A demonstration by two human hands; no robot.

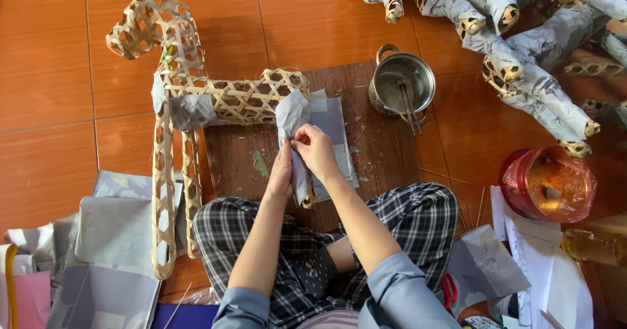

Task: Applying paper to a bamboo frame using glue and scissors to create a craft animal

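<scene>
Both hands, the left hand (282,172) and right hand (315,147), close on the grey paper (292,117) wrapping the rear leg of the light, springy bamboo frame (196,94) at the wooden board's (379,153) left edge, likely tearable, best gripped at the leg.

Lighting: you are working in bright, even daylight, soft and coming mostly from the upper right. Glare: pale sheen is lying across the orange floor tiles (52,55) at top and right, and the metal pot (401,81) is catching a dull highlight. Shadows: faint, short ones are falling under the woven bamboo frame (228,100) and your forearms. Sharpness: the centre is reading crisp. Edges: wide-lens bending is curving the tile lines, and the corners are softening slightly.
</scene>
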